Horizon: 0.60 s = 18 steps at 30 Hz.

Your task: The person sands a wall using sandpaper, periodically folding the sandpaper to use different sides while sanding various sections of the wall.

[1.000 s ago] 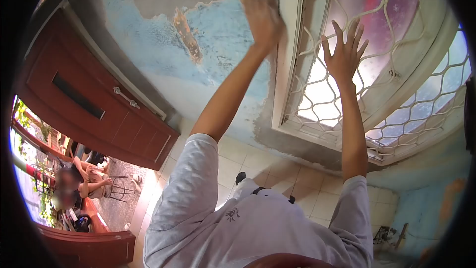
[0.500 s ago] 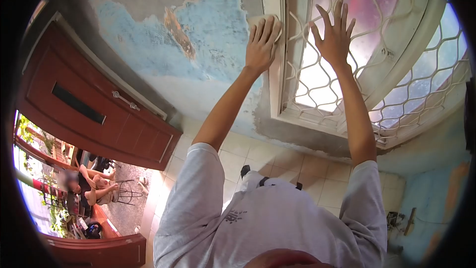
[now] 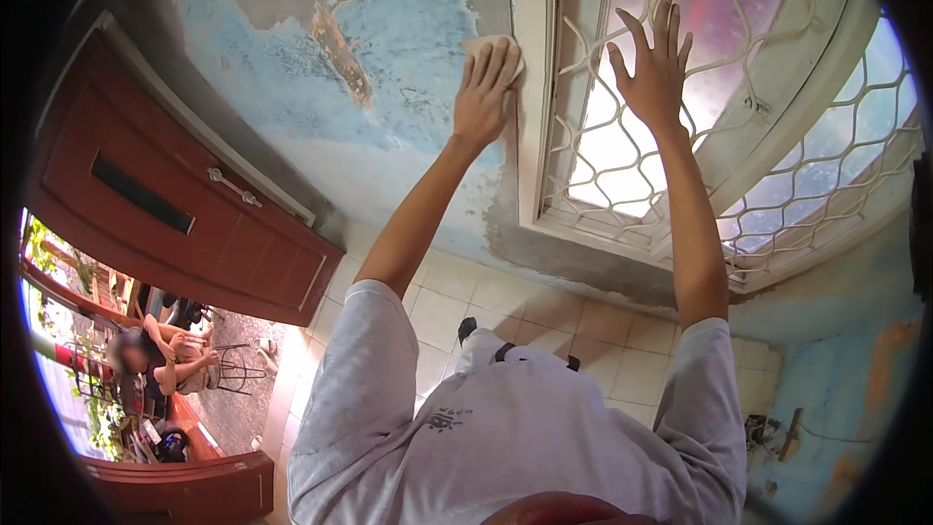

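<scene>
My left hand [image 3: 483, 97] presses a pale beige pad [image 3: 515, 56] flat against the wall, its fingers laid over it. Whether the pad is a sponge, a folded cloth or sandpaper, I cannot tell. The wall under it has patchy blue paint [image 3: 408, 49] with grey plaster around it, close to the white window frame [image 3: 532, 126]. On the right, my right hand [image 3: 651, 78] is open, its fingers spread against the cream metal grille [image 3: 612, 126] of the window. It holds nothing.
A reddish-brown door [image 3: 165, 175] stands on the left. Past the doorway a person [image 3: 175, 355] sits outside near a metal stool [image 3: 233, 367]. Light floor tiles [image 3: 544, 311] lie below. At lower right is another worn blue wall [image 3: 826, 428].
My left hand and the pad have slid a little left, away from the window frame. My right hand stays at the grille. The view has shifted slightly.
</scene>
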Available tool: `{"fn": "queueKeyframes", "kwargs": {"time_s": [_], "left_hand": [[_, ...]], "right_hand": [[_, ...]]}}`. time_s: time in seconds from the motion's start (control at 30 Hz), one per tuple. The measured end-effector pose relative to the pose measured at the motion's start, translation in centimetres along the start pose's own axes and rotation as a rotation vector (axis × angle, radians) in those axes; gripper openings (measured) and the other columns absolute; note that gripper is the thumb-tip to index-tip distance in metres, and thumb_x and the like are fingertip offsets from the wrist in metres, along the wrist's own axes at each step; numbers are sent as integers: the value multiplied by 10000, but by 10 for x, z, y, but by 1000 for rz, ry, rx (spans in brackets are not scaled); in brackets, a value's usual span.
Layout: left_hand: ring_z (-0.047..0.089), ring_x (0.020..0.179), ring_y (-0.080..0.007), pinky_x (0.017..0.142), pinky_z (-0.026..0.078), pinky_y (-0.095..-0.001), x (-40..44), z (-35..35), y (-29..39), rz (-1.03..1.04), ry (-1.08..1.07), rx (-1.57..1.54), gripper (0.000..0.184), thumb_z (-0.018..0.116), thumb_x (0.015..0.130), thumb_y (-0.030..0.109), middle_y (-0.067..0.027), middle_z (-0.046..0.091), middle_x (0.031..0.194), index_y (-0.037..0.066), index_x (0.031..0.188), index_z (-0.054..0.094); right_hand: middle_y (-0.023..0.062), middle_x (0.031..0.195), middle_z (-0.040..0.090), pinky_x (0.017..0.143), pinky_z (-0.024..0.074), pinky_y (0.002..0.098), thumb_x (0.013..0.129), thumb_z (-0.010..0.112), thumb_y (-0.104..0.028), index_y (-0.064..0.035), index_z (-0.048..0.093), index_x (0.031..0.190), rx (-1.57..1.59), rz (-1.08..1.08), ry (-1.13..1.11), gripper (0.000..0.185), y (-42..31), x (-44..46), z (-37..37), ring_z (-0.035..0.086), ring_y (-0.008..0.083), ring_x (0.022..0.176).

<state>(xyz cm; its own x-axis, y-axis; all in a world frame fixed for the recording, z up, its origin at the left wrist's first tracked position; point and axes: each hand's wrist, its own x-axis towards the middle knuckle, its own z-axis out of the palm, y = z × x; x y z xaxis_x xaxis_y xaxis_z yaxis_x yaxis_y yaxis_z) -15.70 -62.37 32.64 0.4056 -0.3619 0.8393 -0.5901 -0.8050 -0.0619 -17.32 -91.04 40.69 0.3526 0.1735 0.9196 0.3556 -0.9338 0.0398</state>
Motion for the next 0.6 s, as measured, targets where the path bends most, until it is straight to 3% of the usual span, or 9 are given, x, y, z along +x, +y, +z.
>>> {"fn": "queueKeyframes", "kwargs": {"time_s": [0.1,0.17,0.27,0.37,0.4,0.43,0.5,0.53,0.6], "left_hand": [[319,1526,-464,1231,270,-594,6,-4,-13,-42,-12,-43,612,485,1076,220,-210,307,1694,85,1650,321],[336,1515,-476,1225,281,-589,60,-20,-18,-140,274,-26,602,488,1085,225,-212,333,1683,68,1643,327],[325,1520,-479,1233,275,-586,148,-63,-21,-131,466,-34,591,485,1090,221,-217,326,1684,52,1635,333],[272,1533,-513,1277,216,-535,172,-68,-4,-75,484,-120,592,454,1081,179,-224,279,1701,39,1640,314],[293,1550,-449,1287,230,-501,155,-54,-10,17,369,-87,633,516,1026,159,-182,287,1709,43,1626,350],[293,1550,-449,1287,230,-501,140,-49,-14,22,378,-85,633,516,1026,159,-182,287,1709,43,1626,350],[305,1568,-356,1287,258,-485,118,-49,-29,342,62,104,655,553,979,157,-149,311,1707,48,1605,393],[302,1578,-287,1290,258,-480,123,-54,-49,394,13,213,635,550,990,181,-147,324,1702,54,1596,411],[352,1539,-364,1271,282,-476,163,-67,-67,80,404,-21,542,505,1024,205,-160,401,1657,53,1544,490]], "right_hand": [[194,1737,180,1199,216,741,1022,615,-428,-287,522,1525,12,5,-2,530,-2,-4,-1,185,437,1591],[197,1735,184,1198,213,743,1022,614,-427,-286,516,1530,8,-2,17,536,-4,1,0,182,439,1592],[205,1733,182,1211,198,733,1018,615,-406,-270,500,1551,-56,64,-51,563,-10,2,-5,161,443,1595],[208,1732,183,1217,192,729,1008,621,-374,-264,492,1561,-20,80,-54,578,-13,2,-8,150,446,1597],[212,1727,191,1222,192,725,988,637,-325,-254,487,1565,-11,81,-53,600,-14,2,-8,139,457,1596],[212,1727,191,1222,192,725,988,637,-325,-254,487,1565,-13,75,-44,600,-15,1,-9,139,457,1596],[215,1721,206,1225,193,720,973,653,-298,-244,487,1565,0,71,-69,617,-12,1,-9,135,464,1594],[219,1713,221,1229,194,712,967,659,-281,-238,488,1564,13,56,-66,622,-10,0,-9,135,469,1592],[220,1707,233,1234,189,704,975,649,-286,-241,492,1560,12,62,-75,608,-9,1,-8,143,462,1592]]}}
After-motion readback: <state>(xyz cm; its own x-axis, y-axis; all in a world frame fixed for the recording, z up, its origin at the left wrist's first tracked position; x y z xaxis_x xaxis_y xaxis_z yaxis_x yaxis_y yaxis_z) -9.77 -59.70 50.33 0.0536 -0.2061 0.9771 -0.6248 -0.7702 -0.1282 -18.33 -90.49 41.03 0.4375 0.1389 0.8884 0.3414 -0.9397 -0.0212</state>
